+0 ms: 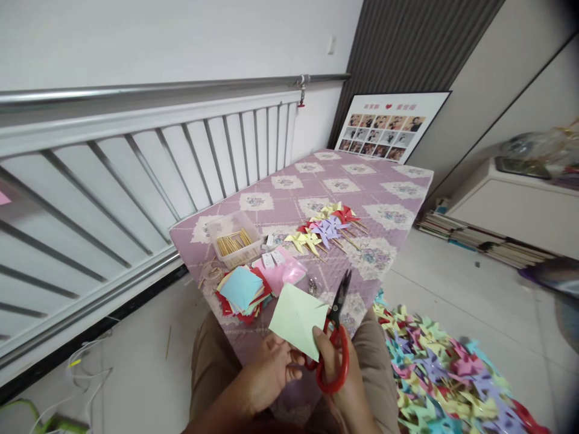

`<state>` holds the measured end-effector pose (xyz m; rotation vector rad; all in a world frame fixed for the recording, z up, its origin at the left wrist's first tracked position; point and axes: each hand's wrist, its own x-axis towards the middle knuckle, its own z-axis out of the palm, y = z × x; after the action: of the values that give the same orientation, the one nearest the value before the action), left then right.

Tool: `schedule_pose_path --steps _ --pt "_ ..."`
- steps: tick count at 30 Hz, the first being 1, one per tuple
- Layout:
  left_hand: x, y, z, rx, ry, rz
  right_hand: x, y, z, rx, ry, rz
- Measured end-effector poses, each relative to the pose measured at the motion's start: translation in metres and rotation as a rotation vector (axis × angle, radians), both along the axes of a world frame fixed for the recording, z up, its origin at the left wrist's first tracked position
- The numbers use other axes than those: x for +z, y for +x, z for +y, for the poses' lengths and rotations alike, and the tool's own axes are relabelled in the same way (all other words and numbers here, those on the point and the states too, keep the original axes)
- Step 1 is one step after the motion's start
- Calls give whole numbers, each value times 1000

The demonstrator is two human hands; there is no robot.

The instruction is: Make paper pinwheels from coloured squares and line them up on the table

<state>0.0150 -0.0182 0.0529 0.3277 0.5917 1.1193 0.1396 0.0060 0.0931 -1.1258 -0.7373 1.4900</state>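
Observation:
My right hand (337,355) is wrapped round the red handles of black-bladed scissors (340,301), whose blades point up and away. Its thumb also presses on a pale green square of paper (296,316), which has a slit at its right corner. Just below the paper's lower edge is my left hand (271,371), palm partly up. Its fingers are loosely curled and apart, with nothing visible in them; whether they touch the paper, I cannot tell. A stack of coloured paper squares (244,292), blue on top, lies left of the green sheet.
Behind the stack stands a clear plastic box (235,238) of wooden sticks, beside a pink bag (287,269). Finished paper pinwheels (328,229) lie on the cloth-covered table (357,187). Many more pinwheels (443,374) are heaped at right. A white radiator (172,157) lines the wall.

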Motion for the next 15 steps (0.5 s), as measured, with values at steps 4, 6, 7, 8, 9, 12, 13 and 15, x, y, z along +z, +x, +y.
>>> schedule_pose_path --steps 4,6,7,8,9,12,13,15 --pt "10 12 10 176 -15 37 -4 -1 -2 -2 52 -65" --pt "17 13 15 192 -27 51 -5 0 -3 -5 62 -126" --pt "21 12 17 190 -37 53 -6 0 -4 -6 71 -158" --pt "23 12 19 185 -47 54 -7 1 -4 -9 82 -187" --pt "25 11 19 178 -57 52 -7 2 -4 -10 91 -212" --pt "26 11 20 180 -85 44 -11 5 -3 -16 99 -286" --pt "25 10 21 188 -97 43 -13 6 -3 -16 99 -307" --pt "23 8 22 213 -135 47 -17 9 -4 -18 111 -343"
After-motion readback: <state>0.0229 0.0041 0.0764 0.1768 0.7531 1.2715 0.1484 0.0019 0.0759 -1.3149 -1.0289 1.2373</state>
